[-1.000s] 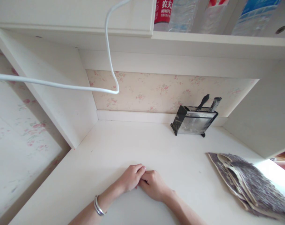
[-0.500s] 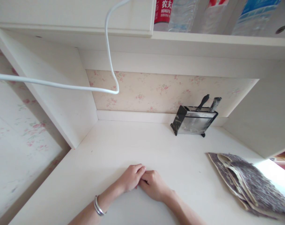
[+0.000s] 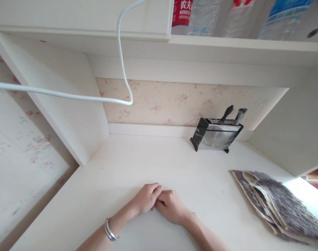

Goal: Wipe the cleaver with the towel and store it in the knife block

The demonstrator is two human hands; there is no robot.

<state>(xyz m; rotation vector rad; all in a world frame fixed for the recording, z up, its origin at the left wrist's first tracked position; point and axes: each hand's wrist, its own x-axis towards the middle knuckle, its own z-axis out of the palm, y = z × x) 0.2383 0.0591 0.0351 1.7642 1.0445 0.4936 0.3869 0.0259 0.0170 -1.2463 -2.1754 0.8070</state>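
My left hand (image 3: 146,198) and my right hand (image 3: 171,208) rest together on the white tabletop (image 3: 148,157), near its front. The fingers of both hands are closed and folded against each other. No object shows in either hand, though the inner sides of the fingers are hidden. A silver bangle (image 3: 110,230) circles my left wrist.
At the back right stands a knife block (image 3: 217,136) with two handles sticking up. A folded grey-brown cloth (image 3: 281,205) lies at the right. Plastic bottles (image 3: 204,15) stand on the shelf above. A white cable (image 3: 80,97) crosses the upper left.
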